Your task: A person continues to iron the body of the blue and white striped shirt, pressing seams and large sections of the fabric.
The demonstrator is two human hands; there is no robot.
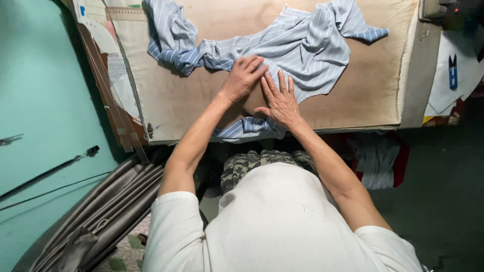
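- Both hands are down flat on the cloth: our left hand has its fingers pressed together on the striped fabric, and our right hand is spread open, palm down, touching it just beside the left. Neither one is gripping anything, they're just pressing.
- We're working on a blue-and-white striped fabric piece, rumpled across the far half of the padded bench. One twisted end runs off to the left, and another bit hangs over the near edge under our wrists.
- It looks thin, light and floppy to us, so it'll probably bunch and slide on the padding instead of holding shape. We'd say take it by an edge or corner with a pinch, or keep flat palms on it to stop it creeping.
- Most of the cloth lies beyond and to the right of the hands.
- Off to the right there's a small blue thread snipper on some paper, well apart from us. Cardboard patterns are stacked at the left edge.
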